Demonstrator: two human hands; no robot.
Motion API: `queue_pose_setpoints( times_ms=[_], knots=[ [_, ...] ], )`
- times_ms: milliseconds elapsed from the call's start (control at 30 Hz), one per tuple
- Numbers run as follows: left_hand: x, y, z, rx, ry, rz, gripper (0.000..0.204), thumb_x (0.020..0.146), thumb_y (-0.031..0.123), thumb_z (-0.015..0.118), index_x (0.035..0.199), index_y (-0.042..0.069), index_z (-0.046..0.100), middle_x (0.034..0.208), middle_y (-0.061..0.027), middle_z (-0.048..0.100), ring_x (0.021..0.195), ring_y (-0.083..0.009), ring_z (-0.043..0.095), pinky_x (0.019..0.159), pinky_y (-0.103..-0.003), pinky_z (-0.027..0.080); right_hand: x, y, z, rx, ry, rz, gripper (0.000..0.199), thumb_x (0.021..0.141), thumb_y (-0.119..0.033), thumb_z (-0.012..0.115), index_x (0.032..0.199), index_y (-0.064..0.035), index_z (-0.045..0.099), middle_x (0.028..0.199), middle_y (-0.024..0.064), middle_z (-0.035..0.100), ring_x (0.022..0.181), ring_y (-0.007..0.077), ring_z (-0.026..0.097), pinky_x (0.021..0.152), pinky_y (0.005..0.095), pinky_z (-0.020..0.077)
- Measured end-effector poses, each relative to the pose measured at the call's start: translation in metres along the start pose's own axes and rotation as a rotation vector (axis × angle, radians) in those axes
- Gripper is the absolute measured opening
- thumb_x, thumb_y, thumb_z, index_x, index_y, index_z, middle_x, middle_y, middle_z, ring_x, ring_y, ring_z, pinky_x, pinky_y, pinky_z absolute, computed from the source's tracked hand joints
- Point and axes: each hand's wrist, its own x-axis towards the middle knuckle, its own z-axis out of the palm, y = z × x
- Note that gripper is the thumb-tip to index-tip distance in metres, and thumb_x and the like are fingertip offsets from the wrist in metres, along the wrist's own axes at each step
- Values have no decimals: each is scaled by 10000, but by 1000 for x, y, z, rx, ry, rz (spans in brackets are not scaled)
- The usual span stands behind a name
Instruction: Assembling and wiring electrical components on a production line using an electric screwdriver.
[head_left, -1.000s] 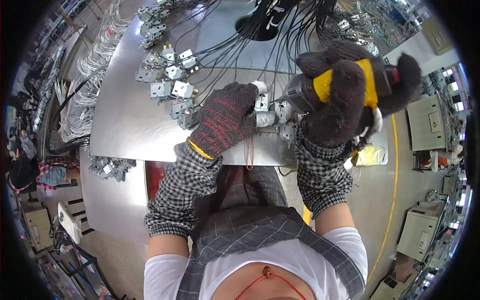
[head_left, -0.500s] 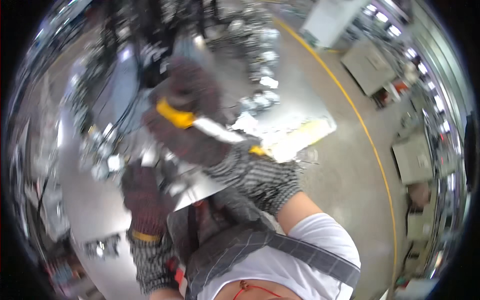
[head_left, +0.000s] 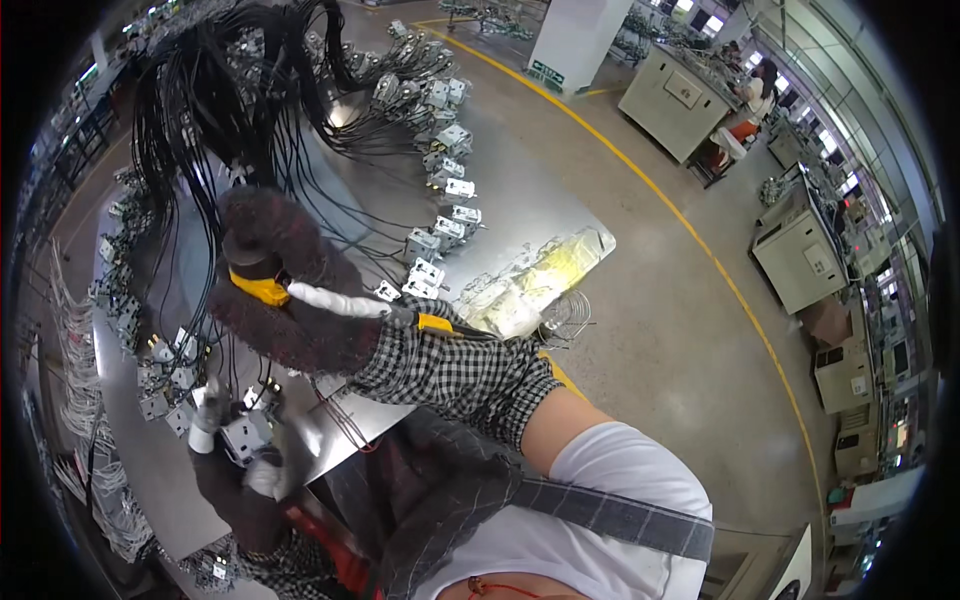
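In the head view, we see our right hand [head_left: 290, 300], in a dark fuzzy work glove with a yellow cuff band, raised over the grey metal counter [head_left: 520, 205]. Its grip is closed around a black power tool with a yellow band [head_left: 255, 270], the dark barrel end pointing up and away from us. The checked grey sleeve [head_left: 450, 365] runs from that glove back to our shoulder.

Lower left, our left hand [head_left: 235, 470], in a dark glove with pale fingertips, rests on the counter. Its grip is narrow, the fingers pressed on a small grey-white connector block [head_left: 245, 432]; we cannot tell whether the block is fully clasped or only pinned down. This block sits near the counter's near edge, just beside more small grey connector blocks [head_left: 165, 385].

A thick bundle of black wires [head_left: 230, 110] fans down from the top left across the counter. An arc of grey-white connector blocks [head_left: 440, 215] runs along its right side, each joined to the wires. Beyond the right edge of the counter lies a clear plastic bag with yellowish contents [head_left: 540, 280], and just beside it a small wire basket [head_left: 568, 320]. A curved yellow floor line [head_left: 700, 240] crosses the grey floor, and beige machine cabinets [head_left: 800, 250] stand well apart to the right.
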Motion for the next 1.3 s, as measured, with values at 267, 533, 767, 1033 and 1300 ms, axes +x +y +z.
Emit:
queue_pose_setpoints(
  times_ms=[267, 533, 767, 1033, 1300],
  knots=[
    [14, -40, 6, -466, -141, -383, 604, 786, 157, 715, 1316, -15, 482, 1102, -131, 618, 910, -170, 609, 774, -312, 513, 10, -7, 1, 590, -64, 632, 497, 818, 81, 655, 1256, -69, 475, 841, 14, 539, 698, 97, 547, 600, 270, 492],
    [25, -12, 20, 642, -76, 242, 676, 706, 356, 835, 1254, 60, 570, 993, -139, 664, 776, -240, 679, 685, -334, 561, 31, 5, -33, 555, -15, 60, 553, 924, -81, 601, 1381, -53, 291, 800, 175, 672, 554, 218, 652, 520, 324, 565],
    [57, -20, 75, 450, -229, 179, 657, 709, 346, 828, 1258, 94, 570, 920, -110, 662, 770, -220, 672, 660, -352, 534, 40, -17, -44, 244, 284, -88, 216, 993, -122, 457, 1161, -13, 540, 907, 176, 657, 686, 245, 671, 701, 362, 581],
    [78, -17, 34, 390, -401, -42, 572, 754, 300, 783, 1199, 5, 578, 1013, -168, 664, 905, -296, 673, 815, -364, 529, 32, -23, -29, 373, 49, 204, 715, 866, -60, 677, 1431, -147, 248, 884, 159, 637, 674, 242, 664, 596, 375, 586],
    [77, -14, 41, 487, -425, -50, 607, 745, 332, 787, 1203, 1, 566, 1020, -188, 657, 926, -331, 665, 807, -401, 525, 22, -10, -12, 304, 18, 77, 694, 874, -71, 680, 1426, -122, 262, 948, 173, 630, 683, 264, 676, 626, 385, 602]
  ],
)
